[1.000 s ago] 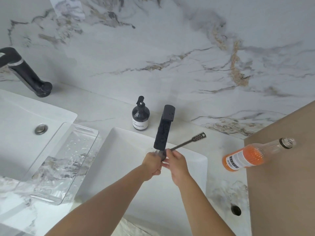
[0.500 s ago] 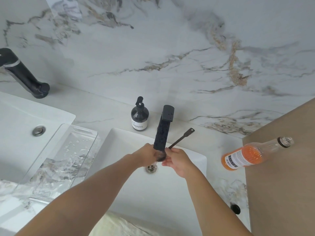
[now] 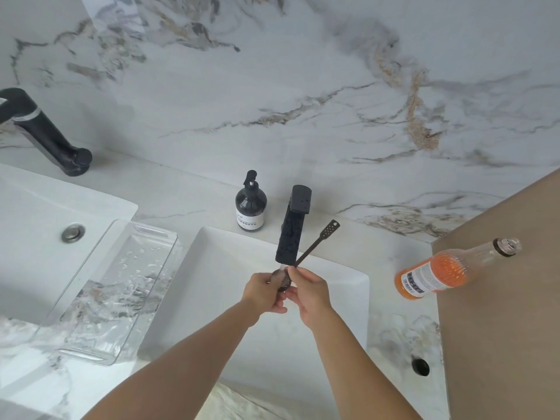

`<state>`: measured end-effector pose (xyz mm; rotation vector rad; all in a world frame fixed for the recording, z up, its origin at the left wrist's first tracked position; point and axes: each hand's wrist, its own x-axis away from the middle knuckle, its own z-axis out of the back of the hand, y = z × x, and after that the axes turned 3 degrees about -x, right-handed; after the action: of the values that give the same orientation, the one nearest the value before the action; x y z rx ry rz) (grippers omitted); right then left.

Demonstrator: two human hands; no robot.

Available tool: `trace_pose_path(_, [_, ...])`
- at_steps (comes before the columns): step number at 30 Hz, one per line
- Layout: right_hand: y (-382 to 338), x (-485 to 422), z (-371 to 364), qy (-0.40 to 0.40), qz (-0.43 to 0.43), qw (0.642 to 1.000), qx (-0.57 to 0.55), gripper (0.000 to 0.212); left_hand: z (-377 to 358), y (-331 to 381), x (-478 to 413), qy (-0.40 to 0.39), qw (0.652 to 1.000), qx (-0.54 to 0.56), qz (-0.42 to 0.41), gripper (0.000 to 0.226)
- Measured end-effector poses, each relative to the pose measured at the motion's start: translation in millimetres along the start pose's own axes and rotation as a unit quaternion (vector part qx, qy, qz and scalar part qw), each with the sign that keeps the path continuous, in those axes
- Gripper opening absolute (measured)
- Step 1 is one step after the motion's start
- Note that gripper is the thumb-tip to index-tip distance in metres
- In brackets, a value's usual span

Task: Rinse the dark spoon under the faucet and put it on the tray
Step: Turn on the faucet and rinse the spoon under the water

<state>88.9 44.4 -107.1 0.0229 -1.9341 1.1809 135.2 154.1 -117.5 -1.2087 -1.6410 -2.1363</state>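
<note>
Both hands meet over the white basin [image 3: 339, 286], directly beneath the spout of the black faucet [image 3: 293, 228]. Closed around the neck of the dark spoon [image 3: 315, 245], the right hand [image 3: 309, 294] pinches it between thumb and fingers just above the bowl, so that the thin handle slants up and to the right past the faucet body, its perforated end pointing toward the marble backsplash [image 3: 303, 86]. Cupped on the other side, the left hand [image 3: 263, 294] has its fingers curled against the spoon's bowl, which sits between the two hands right under the spout; a thin stream of water falls onto it. Water droplets bead on the faucet's dark body. Just behind the basin and to the left of the faucet stands a dark pump bottle [image 3: 251, 204] with a white label. Left of the basin, a clear plastic tray [image 3: 106, 298] lies on the marble counter, wet with droplets and holding no utensil. Beyond it is a second basin with a metal drain plug [image 3: 72, 232] and another black faucet [image 3: 45, 134] at the far left. To the right, a glass bottle of orange drink [image 3: 439, 274] lies on its side, resting partly on a brown surface [image 3: 500, 328] and partly on the counter, and a small dark round hole [image 3: 420, 366] shows in the counter near the front right corner.
</note>
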Motion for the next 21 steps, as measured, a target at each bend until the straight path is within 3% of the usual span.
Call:
trace_pose_path(4, [-3.8,1.6,3.5,-0.008,-0.024,0.999,-0.028,0.016,3.2,9.2,6.5,-0.060,0.998,0.015,-0.020,0.027])
trace_pose_path(9, [0.8,7.5,-1.7,-0.014,-0.047,0.999,0.004,0.010,11.4,8.6,18.9,-0.167,0.980,0.105,-0.003,0.035])
trace_pose_path(14, [7.7,9.9,-13.6,-0.050,-0.069,0.996,0.010,0.009,27.0,-10.3,21.9,-0.148,0.982,0.113,-0.027,0.039])
trace_pose_path(18, [11.9,9.5,-18.3,-0.083,-0.111,0.990,-0.034,0.013,28.6,-16.1,29.0,-0.134,0.976,0.173,-0.005,0.023])
trace_pose_path(21, [14.6,8.9,-18.9,-0.103,-0.150,0.981,-0.066,0.018,28.2,-15.3,35.3,-0.097,0.984,0.149,0.003,0.023])
